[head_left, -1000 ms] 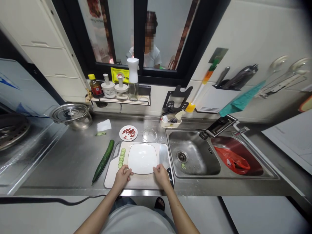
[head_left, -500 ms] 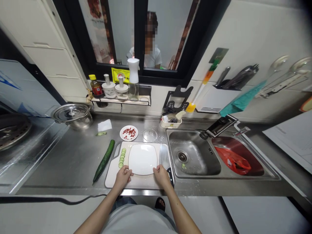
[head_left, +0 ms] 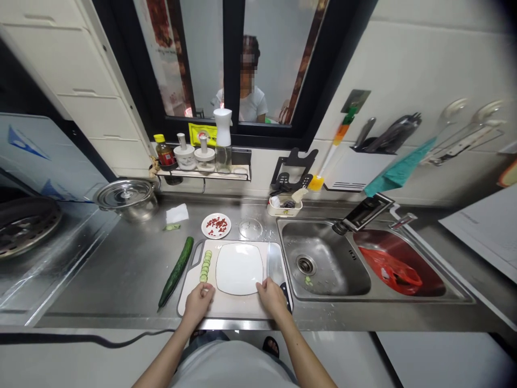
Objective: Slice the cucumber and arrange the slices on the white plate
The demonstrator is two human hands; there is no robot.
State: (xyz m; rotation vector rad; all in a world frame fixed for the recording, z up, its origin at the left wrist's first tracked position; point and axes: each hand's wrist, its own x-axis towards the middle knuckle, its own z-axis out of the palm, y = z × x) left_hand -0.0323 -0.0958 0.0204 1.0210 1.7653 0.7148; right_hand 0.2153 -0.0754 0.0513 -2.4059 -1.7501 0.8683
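Observation:
A white squarish plate [head_left: 239, 269] lies on the pale cutting board [head_left: 238, 310]. My right hand [head_left: 272, 298] is at its near right corner, thumb and finger closed on the rim. Left of the plate, a row of overlapping cucumber slices [head_left: 205, 263] runs across the board. My left hand [head_left: 197, 303] is at the near end of this row, just off the plate, with fingers curled together; whatever they pinch, if anything, is hidden. A knife [head_left: 275, 261] rests along the board's right side, its black handle partly behind my right hand. A whole cucumber [head_left: 176, 273] lies left of the board.
Behind the board sits a small plate of chopped red pieces [head_left: 216, 226]. The double sink [head_left: 327, 258] adjoins on the right, a red bag [head_left: 390, 269] in its far basin. A lidded steel pot [head_left: 127, 198] stands back left. Someone is visible through the window.
My left hand has let go of the plate's near left corner and moved slightly left towards the cucumber slices. My right hand stays at the plate's rim. The view has tilted slightly.

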